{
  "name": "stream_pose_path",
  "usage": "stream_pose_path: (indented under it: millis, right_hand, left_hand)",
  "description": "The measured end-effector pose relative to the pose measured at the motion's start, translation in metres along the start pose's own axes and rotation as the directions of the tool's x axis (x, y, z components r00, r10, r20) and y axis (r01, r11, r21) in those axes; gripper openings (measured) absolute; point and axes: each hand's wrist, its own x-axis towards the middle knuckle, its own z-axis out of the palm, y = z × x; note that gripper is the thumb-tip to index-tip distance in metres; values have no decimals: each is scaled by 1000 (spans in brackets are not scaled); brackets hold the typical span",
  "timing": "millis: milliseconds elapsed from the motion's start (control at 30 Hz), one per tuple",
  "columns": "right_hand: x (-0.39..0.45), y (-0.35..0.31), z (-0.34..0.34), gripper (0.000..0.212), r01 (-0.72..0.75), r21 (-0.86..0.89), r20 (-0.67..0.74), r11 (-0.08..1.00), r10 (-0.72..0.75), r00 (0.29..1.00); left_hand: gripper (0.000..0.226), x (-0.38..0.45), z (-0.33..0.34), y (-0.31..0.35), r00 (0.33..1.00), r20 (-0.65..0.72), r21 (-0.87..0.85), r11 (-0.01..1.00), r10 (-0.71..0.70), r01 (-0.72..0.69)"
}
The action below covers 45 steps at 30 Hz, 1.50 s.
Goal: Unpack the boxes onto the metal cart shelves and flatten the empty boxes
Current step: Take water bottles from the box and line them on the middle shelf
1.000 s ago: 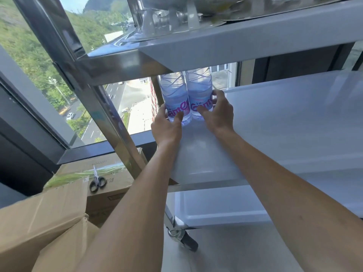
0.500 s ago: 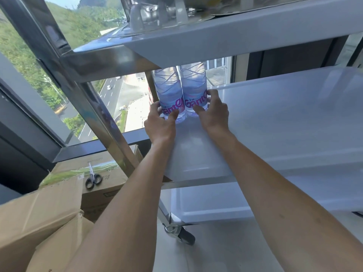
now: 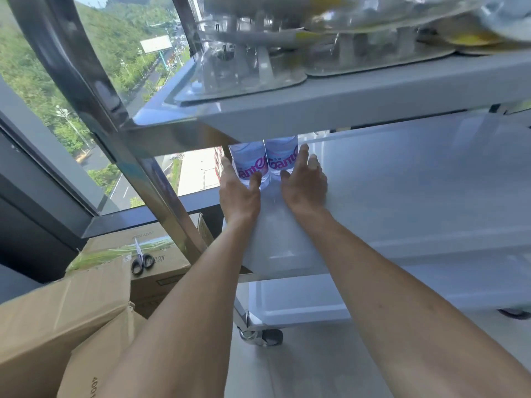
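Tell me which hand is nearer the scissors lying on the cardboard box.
Left. The left hand is at the shelf's window-side end, above and to the right of the scissors; the right hand is farther along the shelf, beyond the two bottles.

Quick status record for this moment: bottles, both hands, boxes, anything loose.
bottles: two bottles, upright, side by side at the middle shelf's far left corner
left hand: fingers straight beside the left bottle, thumb across its front, no grip
right hand: fingers spread, straight, by the right bottle
top shelf: clear wrapped items
boxes: cardboard, lower left
scissors: lying on the rear box
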Motion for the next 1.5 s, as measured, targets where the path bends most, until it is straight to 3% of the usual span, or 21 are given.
stream_pose_path:
  millis: [133,233,367,433,567,700,900,1200,1400,1500]
  right_hand:
    - [-35,3,-22,62,10,-267,24,964,-4,1000]
    - [-72,10,-48,64,34,-328,100,944,-1,995]
    - [-135,16,-93,66,94,-320,116,943,-60,991]
    - [-167,16,-116,63,110,-307,149,945,-67,987]
    - [-232,-10,-156,46,149,-232,320,961,-69,945]
    - [-303,-53,-164,31,200,-87,476,976,-136,869]
    - [-386,-130,-137,16,365,67,565,929,-337,753]
    - [-414,-198,-60,21,521,180,624,834,-506,595]
    - [-430,-223,27,15,480,189,755,857,-440,487]
    - [-442,-229,77,23,468,155,826,870,-374,422]
  left_hand:
    - [73,-37,-23,11,999,42,182,983,-7,0]
    - [65,-74,-47,27,998,45,224,974,-34,23]
    - [45,-140,-92,35,986,143,282,951,92,-129]
    - [36,-173,-121,32,985,151,308,942,89,-132]
    - [24,-237,-187,26,998,54,374,927,7,-27]
    - [29,-283,-255,11,990,-18,475,871,-138,130]
    - [47,-327,-357,-25,924,-195,557,739,-328,379]
    - [43,-328,-435,-99,797,-233,644,526,-558,556]
    - [36,-292,-436,-174,702,-158,670,446,-695,593]
    - [35,-271,-421,-215,646,-60,702,428,-761,570]
